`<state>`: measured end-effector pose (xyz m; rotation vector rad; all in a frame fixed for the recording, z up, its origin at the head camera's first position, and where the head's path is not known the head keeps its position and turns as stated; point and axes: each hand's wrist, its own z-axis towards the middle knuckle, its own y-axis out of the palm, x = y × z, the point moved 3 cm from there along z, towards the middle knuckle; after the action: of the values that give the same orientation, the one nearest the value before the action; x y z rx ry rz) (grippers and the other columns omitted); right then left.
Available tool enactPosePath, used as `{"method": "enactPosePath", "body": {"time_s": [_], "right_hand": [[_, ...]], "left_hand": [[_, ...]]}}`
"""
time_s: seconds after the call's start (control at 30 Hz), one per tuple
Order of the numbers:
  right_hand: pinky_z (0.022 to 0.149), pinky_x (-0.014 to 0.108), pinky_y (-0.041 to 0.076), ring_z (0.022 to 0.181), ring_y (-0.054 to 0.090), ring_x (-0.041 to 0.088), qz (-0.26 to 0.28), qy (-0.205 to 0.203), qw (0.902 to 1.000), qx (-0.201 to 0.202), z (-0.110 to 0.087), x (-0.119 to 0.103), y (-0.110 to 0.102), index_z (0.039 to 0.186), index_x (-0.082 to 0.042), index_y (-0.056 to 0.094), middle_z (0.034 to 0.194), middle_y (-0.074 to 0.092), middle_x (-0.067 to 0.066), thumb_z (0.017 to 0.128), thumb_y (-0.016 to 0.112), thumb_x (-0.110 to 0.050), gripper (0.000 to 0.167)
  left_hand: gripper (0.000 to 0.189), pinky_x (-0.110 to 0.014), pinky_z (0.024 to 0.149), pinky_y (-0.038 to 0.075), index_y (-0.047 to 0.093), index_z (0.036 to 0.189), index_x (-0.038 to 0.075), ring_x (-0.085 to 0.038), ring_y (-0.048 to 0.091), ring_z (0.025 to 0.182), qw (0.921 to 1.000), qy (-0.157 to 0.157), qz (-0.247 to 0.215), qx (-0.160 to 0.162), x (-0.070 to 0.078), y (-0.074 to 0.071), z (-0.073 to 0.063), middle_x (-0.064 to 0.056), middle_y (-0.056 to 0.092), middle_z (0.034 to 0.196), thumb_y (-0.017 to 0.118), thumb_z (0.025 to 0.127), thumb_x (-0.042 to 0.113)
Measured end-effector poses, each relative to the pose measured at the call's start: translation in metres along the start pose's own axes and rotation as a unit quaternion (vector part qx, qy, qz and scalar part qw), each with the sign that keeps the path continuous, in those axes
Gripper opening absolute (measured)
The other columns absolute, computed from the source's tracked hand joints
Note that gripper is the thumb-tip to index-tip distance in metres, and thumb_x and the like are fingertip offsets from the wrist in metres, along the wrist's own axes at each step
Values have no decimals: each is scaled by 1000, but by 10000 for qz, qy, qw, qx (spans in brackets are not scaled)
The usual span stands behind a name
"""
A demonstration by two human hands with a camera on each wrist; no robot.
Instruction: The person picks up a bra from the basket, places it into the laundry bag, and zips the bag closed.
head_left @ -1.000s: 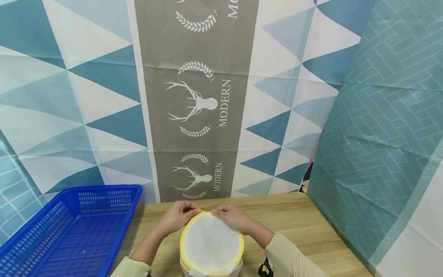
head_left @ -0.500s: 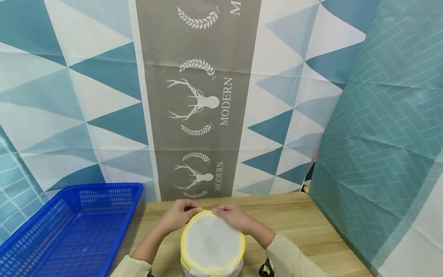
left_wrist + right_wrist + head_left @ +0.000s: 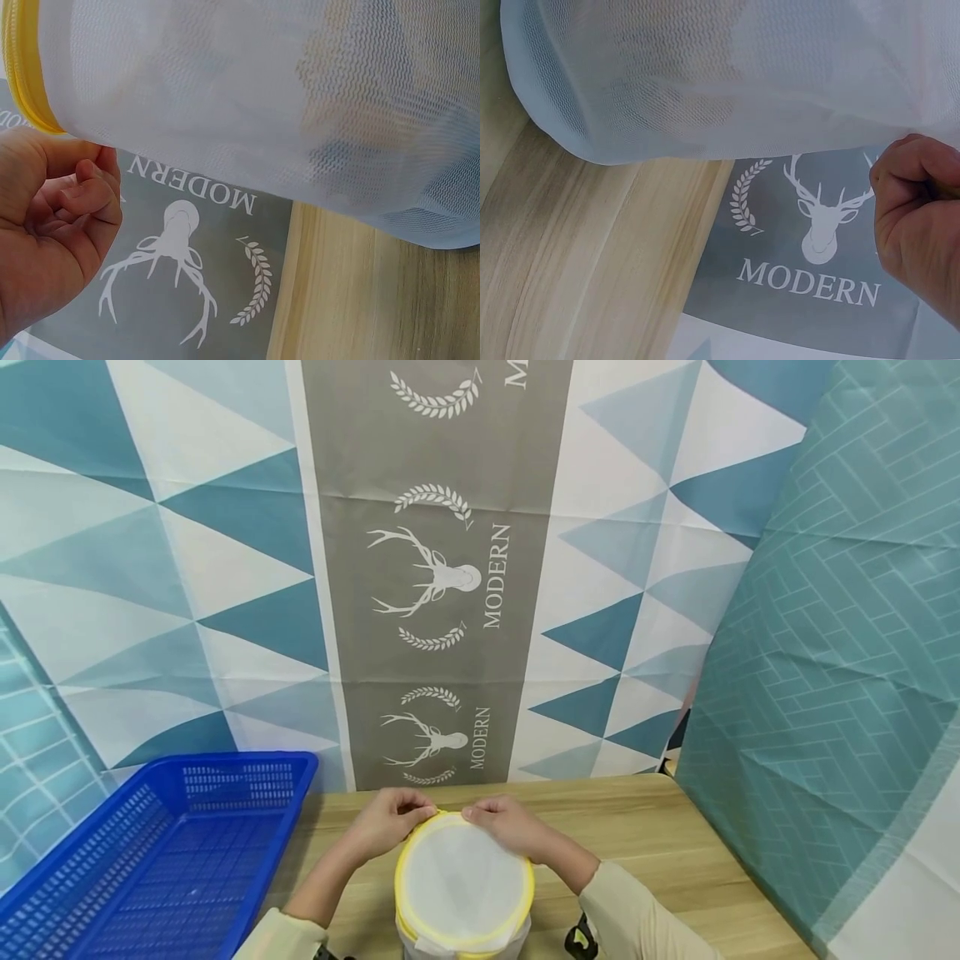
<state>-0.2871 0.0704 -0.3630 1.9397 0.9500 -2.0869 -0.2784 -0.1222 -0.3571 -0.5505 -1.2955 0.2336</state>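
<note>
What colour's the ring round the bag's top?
The ring is yellow, clearest in the head view.

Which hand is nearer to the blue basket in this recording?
Left. The left hand pinches the far edge of the mesh bag, apart from and to the right of the blue basket; the right hand holds that edge farther right.

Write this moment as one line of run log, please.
left hand: pinches yellow rim of mesh bag | right hand: grips same rim | mesh bag: upright on table | blue basket: left of bag
</note>
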Motion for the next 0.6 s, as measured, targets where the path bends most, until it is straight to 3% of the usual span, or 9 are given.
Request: {"method": "enactPosePath", "body": {"time_s": [0.6], "right_hand": [[45,22,49,50,57,7,105,69,9999,91,-1,7,-6,96,3,65,65,59,-2,96,50,-29,35]], "left_hand": [[18,-21,51,42,67,92,2,-10,48,60,10000,2,-67,31,1,0,-2,-2,60,73,60,91,19]]}}
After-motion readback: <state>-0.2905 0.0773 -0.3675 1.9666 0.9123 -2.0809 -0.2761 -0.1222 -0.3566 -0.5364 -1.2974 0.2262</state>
